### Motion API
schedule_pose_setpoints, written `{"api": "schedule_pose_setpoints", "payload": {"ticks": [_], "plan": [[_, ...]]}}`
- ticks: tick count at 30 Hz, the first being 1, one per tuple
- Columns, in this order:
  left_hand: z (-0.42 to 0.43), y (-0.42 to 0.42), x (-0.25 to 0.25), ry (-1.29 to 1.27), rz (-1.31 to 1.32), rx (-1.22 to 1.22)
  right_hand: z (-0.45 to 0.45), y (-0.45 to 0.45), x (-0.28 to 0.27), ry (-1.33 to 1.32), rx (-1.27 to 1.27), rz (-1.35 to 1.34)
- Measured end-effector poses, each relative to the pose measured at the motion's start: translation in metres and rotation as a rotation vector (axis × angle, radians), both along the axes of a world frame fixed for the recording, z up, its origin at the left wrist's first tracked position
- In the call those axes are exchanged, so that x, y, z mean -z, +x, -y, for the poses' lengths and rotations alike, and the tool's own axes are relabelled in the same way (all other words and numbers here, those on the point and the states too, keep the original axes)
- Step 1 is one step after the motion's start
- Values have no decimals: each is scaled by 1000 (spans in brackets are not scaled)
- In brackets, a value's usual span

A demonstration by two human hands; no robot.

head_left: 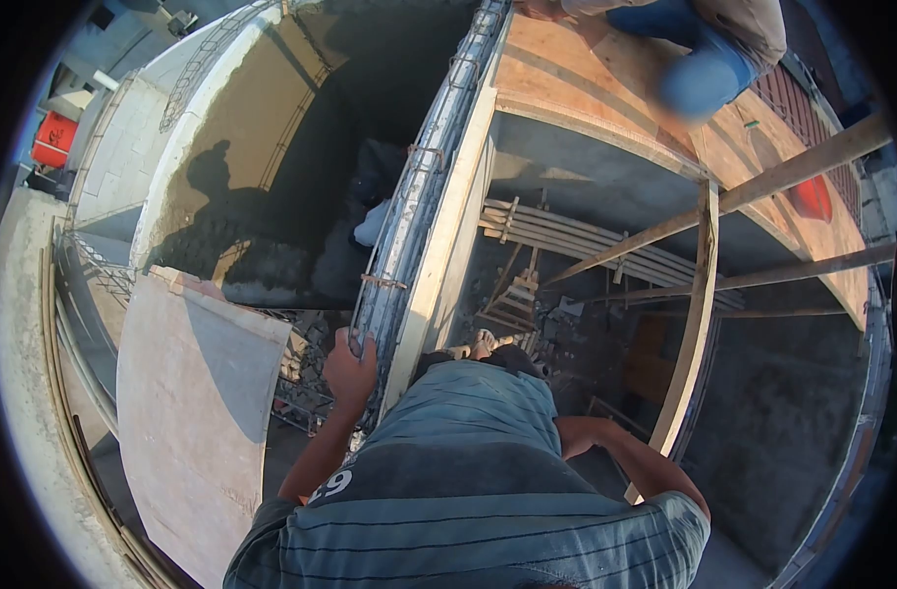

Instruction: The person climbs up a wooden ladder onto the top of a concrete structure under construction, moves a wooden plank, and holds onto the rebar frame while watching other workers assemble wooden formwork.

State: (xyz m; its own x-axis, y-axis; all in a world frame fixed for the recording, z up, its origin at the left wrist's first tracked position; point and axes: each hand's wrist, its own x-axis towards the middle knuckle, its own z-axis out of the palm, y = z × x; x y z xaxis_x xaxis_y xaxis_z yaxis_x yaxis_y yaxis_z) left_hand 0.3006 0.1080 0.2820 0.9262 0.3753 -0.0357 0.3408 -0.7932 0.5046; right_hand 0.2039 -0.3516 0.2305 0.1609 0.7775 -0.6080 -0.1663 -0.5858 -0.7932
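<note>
My left hand is at the near end of a steel reinforcing bar, its fingers curled round it. The bar belongs to a rebar cage with stirrups that runs along the top of a beam beside me. My right arm is bent in towards my waist, and the hand there is hidden behind my shirt. Below me my foot shows past the shirt's hem, near a timber edge board.
Another person kneels on plywood decking at upper right. Wooden props cross the deep opening below. A plywood sheet lies at left, a red container beyond. Someone in a pale garment is partly visible in the shaded pit.
</note>
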Motion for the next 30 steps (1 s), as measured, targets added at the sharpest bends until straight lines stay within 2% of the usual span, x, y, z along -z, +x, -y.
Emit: {"api": "schedule_pose_setpoints", "payload": {"ticks": [4, 23, 25, 26, 30], "plan": [[-2, -1, 4, 4, 1, 2, -3, 4, -13, -18, 19, 4], [-3, -2, 8, -3, 7, 10, -4, 1, -8, 37, -19, 6], [-2, -1, 9, 17, 18, 4, -9, 6, -21, 48, 6, 10], [-2, -2, 12, 14, 12, 33, -17, 21, -48, -25, -76, -30], [-3, -3, 17, 77, 69, 53, -23, 31, -68, -145, -86, -131]]}}
